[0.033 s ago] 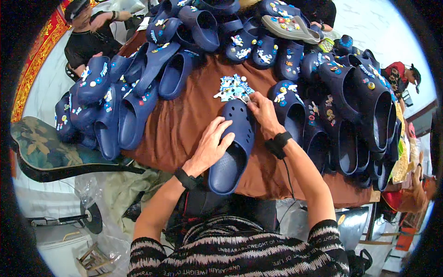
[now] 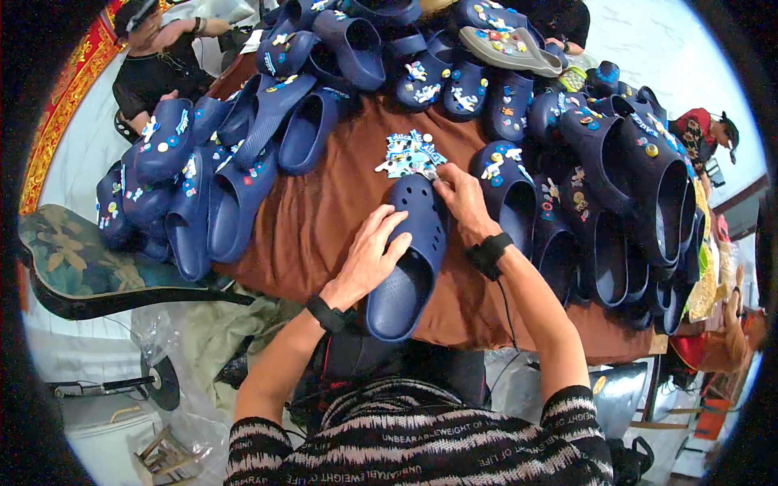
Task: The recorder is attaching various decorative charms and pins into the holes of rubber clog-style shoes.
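A plain navy clog (image 2: 409, 259) with holes in its upper lies in front of me, toe pointing away, heel toward me. My left hand (image 2: 374, 249) rests along the clog's left side, fingers stretched out with the tips on its upper. Beside the toe on the right is my right hand (image 2: 460, 198). Its thumb and fingers are drawn together at the edge of a small pile of blue, white and yellow shoe charms (image 2: 411, 154) just beyond the toe. What those fingertips pinch is too small to make out. Both wrists wear black bands.
Navy clogs with charms are heaped at left (image 2: 162, 154), at the back and at right (image 2: 596, 162); a grey clog (image 2: 506, 50) tops the back heap. A brown cloth (image 2: 324, 202) covers the table. A padded stool (image 2: 89, 251) stands left. Other people sit around the table.
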`<move>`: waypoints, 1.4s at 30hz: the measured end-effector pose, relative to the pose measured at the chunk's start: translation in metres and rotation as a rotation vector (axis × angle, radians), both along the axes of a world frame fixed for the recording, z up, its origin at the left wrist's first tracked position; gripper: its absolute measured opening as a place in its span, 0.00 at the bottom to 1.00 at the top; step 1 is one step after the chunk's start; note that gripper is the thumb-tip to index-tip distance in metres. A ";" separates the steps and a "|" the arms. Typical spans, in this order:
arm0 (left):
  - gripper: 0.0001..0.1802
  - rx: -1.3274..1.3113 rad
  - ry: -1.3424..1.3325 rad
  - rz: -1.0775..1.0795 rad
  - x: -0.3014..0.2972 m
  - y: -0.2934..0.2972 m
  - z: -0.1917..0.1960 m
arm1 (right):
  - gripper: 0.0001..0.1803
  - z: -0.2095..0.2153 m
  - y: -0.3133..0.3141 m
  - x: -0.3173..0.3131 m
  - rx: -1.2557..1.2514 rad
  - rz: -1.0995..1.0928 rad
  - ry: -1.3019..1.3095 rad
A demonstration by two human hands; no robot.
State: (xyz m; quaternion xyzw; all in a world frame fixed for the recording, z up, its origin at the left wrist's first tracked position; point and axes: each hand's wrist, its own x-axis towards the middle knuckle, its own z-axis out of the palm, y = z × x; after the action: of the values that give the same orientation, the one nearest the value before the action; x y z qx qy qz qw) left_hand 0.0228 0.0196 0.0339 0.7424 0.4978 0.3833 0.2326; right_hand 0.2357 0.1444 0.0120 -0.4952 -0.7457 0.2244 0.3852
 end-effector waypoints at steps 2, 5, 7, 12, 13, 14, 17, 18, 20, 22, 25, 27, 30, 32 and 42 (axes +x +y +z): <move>0.26 -0.092 -0.062 -0.016 0.000 -0.001 -0.005 | 0.10 0.002 -0.005 0.001 0.014 -0.003 -0.028; 0.25 -0.113 -0.081 -0.021 0.002 0.000 -0.008 | 0.08 0.007 -0.013 0.003 0.098 0.015 -0.090; 0.26 -0.101 -0.108 -0.028 0.003 0.001 -0.010 | 0.07 0.006 -0.018 0.004 0.169 0.035 -0.127; 0.25 -0.096 -0.132 -0.018 0.002 -0.001 -0.012 | 0.06 0.007 -0.025 0.002 0.180 0.070 -0.150; 0.25 -0.093 -0.134 -0.016 0.002 -0.001 -0.012 | 0.06 0.009 -0.026 0.002 0.178 0.071 -0.152; 0.25 -0.094 -0.135 -0.015 0.002 -0.001 -0.012 | 0.07 0.011 -0.028 0.002 0.219 0.100 -0.169; 0.25 -0.087 -0.133 -0.017 0.003 0.001 -0.013 | 0.07 0.013 -0.029 0.002 0.256 0.151 -0.198; 0.25 -0.082 -0.130 -0.018 0.003 0.002 -0.013 | 0.07 0.014 -0.030 0.003 0.254 0.173 -0.208; 0.25 -0.079 -0.128 -0.019 0.003 0.002 -0.014 | 0.07 0.018 -0.029 0.005 0.291 0.188 -0.228; 0.24 -0.082 -0.129 -0.008 0.003 0.001 -0.013 | 0.07 0.024 -0.028 0.005 0.328 0.203 -0.248; 0.23 -0.070 -0.125 -0.005 0.004 0.001 -0.015 | 0.06 0.026 -0.027 0.007 0.340 0.237 -0.305; 0.23 -0.077 -0.126 -0.010 0.004 0.002 -0.014 | 0.07 0.023 -0.022 0.010 0.353 0.291 -0.309; 0.22 -0.075 -0.118 -0.011 0.004 0.002 -0.013 | 0.07 0.018 -0.021 0.011 0.335 0.317 -0.288; 0.22 -0.070 -0.111 -0.011 0.004 0.003 -0.013 | 0.07 0.018 -0.019 0.011 0.320 0.339 -0.302; 0.20 -0.048 -0.107 -0.023 0.004 0.004 -0.010 | 0.10 0.011 -0.006 0.015 0.150 0.344 -0.206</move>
State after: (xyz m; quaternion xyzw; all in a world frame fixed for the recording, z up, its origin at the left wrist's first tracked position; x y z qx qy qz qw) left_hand 0.0272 0.0240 0.0236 0.7206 0.4853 0.4078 0.2810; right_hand 0.2506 0.1384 0.0226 -0.3511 -0.8691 0.1790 0.2988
